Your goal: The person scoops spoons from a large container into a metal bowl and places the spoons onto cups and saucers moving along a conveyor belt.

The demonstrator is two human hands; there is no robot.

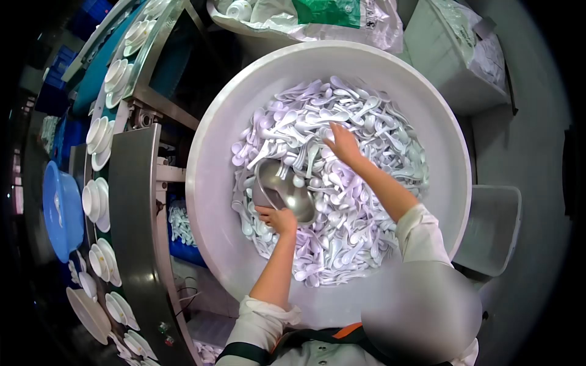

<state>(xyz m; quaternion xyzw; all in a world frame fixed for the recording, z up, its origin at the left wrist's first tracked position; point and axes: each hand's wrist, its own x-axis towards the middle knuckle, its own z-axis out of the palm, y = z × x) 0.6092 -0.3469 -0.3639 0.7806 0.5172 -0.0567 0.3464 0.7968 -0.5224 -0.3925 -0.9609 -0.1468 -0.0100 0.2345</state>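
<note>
A big round white tub (207, 152) holds a heap of white spoons (348, 244). A shiny metal bowl (295, 198) lies tilted on the left part of the heap, with a few spoons at its upper edge. My left hand (278, 219) grips the bowl's lower rim. Over the upper middle of the heap is my right hand (343, 144), its fingers spread toward the spoons, with nothing visibly held in it.
Stacks of white bowls and plates (96, 198) line a conveyor at the left, beside a steel counter (135, 244). A blue basin (61, 210) is farther left. A clear bin (491, 229) stands right; a plastic sack (329, 18) and grey bin (448, 67) lie beyond the tub.
</note>
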